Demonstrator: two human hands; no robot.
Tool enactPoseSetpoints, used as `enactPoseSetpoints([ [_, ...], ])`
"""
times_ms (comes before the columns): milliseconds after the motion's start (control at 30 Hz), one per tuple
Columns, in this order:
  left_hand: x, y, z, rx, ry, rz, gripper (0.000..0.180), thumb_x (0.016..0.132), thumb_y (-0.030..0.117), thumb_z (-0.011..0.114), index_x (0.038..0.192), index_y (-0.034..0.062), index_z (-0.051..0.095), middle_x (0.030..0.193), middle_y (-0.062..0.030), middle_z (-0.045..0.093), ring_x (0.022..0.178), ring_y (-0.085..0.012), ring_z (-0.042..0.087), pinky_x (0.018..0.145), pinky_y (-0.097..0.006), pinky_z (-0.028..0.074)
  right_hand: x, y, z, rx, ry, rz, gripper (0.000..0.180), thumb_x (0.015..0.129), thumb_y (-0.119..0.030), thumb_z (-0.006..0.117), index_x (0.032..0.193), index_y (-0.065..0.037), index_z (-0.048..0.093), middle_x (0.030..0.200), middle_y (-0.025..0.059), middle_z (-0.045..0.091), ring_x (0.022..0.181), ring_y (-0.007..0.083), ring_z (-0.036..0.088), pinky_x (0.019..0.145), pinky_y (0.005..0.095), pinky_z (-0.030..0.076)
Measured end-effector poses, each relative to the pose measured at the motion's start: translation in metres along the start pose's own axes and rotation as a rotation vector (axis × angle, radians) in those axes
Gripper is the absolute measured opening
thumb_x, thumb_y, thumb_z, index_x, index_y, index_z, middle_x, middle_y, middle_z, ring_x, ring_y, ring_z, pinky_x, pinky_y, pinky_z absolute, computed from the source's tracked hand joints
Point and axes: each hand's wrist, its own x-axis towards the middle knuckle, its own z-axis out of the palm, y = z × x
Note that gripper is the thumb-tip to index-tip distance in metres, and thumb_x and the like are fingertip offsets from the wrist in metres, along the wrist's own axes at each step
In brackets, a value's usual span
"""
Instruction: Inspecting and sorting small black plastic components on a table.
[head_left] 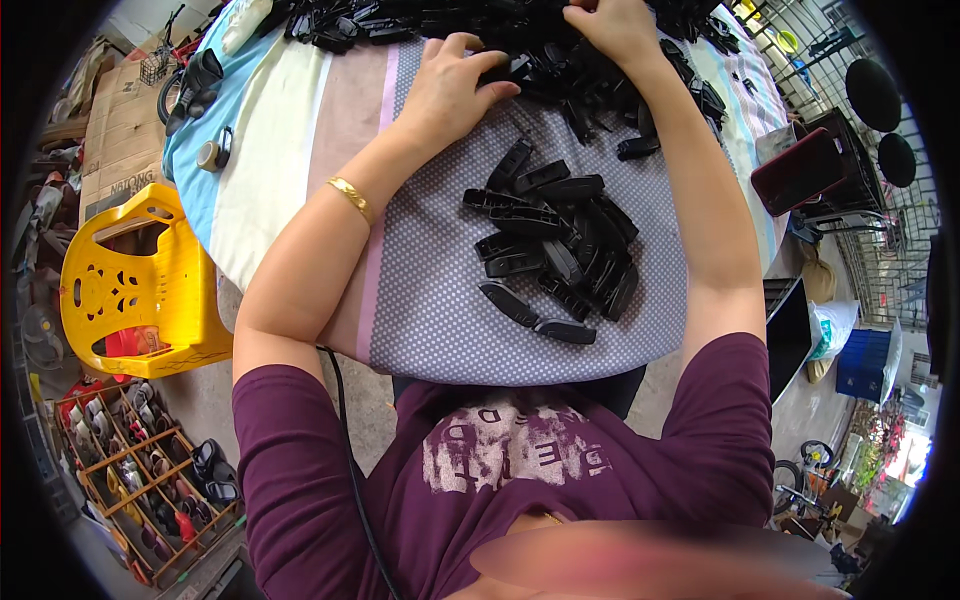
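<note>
My left hand [452,88] is at the near edge of a large heap of black plastic parts [575,75], its fingers and thumb curled round a dark rounded part [496,72]. Farther off and to the right, my right hand [618,28] reaches into the same heap. Its fingertips are pinched together at the top edge of the view, and whatever they hold is hidden. Between my forearms lies a smaller loose pile of oblong, slightly curved black plastic parts [560,235]. Some of these show a ribbed hollow side.
The round table wears a striped, dotted cloth [430,320]. A small round gadget [213,152] and a black strap-like object [195,90] lie at its left. A yellow plastic chair [150,290] stands left, above a shoe rack [140,470]. A dark red case [798,172] is beyond the right edge.
</note>
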Motion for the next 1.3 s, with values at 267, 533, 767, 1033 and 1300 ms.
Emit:
enactPoseSetpoints([
  [267, -0.002, 0.012, 0.0, -0.519, 0.126, -0.235, 0.024, 0.081, 0.012, 0.062, 0.104, 0.0058, 0.065, 0.097, -0.0084, 0.062, 0.08, -0.0187, 0.056, 0.075, -0.028, 0.047, -0.078, -0.036, -0.023, 0.836, -0.15, 0.0, 0.035, 0.083, -0.011, 0.064, 0.115, -0.001, 0.057, 0.099, 0.0091, 0.065, 0.09, 0.0124, 0.062, 0.08, 0.0229, 0.05],
  [533, -0.008, 0.024, -0.014, -1.167, -0.072, -0.475, 0.027, 0.081, -0.002, 0.055, 0.106, 0.0001, 0.063, 0.084, -0.0032, 0.065, 0.071, -0.0078, 0.056, 0.062, -0.021, 0.045, -0.108, -0.056, -0.022, 0.862, -0.142, -0.008, 0.035, 0.08, -0.001, 0.064, 0.114, 0.001, 0.058, 0.101, 0.0098, 0.065, 0.092, 0.0136, 0.062, 0.085, 0.0252, 0.049],
  [767, -0.008, 0.049, -0.026, -1.095, -0.012, -0.492, 0.031, 0.079, -0.006, 0.052, 0.109, -0.0001, 0.062, 0.087, -0.0049, 0.065, 0.072, -0.0088, 0.058, 0.065, -0.021, 0.049, -0.114, -0.063, -0.022, 0.646, -0.063, -0.083, 0.03, 0.078, -0.003, 0.067, 0.107, 0.001, 0.062, 0.091, 0.0089, 0.067, 0.083, 0.0124, 0.064, 0.074, 0.0237, 0.051],
  [1033, -0.01, 0.053, -0.028, -1.375, 0.059, -0.581, 0.033, 0.083, 0.008, 0.062, 0.112, -0.0055, 0.057, 0.096, -0.0076, 0.064, 0.084, -0.0112, 0.06, 0.078, -0.022, 0.049, -0.113, -0.068, -0.02, 0.33, 0.1, -0.285, 0.026, 0.075, -0.009, 0.072, 0.096, 0.001, 0.062, 0.09, 0.0097, 0.065, 0.078, 0.0154, 0.064, 0.069, 0.0252, 0.051],
  [1300, -0.006, 0.051, -0.044, -1.212, -0.055, -0.343, 0.025, 0.084, 0.01, 0.063, 0.107, 0.0004, 0.063, 0.093, -0.0047, 0.065, 0.086, -0.0089, 0.058, 0.075, -0.02, 0.048, -0.104, -0.053, -0.027, 0.784, -0.539, 0.059, 0.03, 0.085, -0.021, 0.063, 0.103, 0.002, 0.06, 0.089, 0.007, 0.066, 0.085, 0.0124, 0.062, 0.079, 0.0257, 0.05],
])
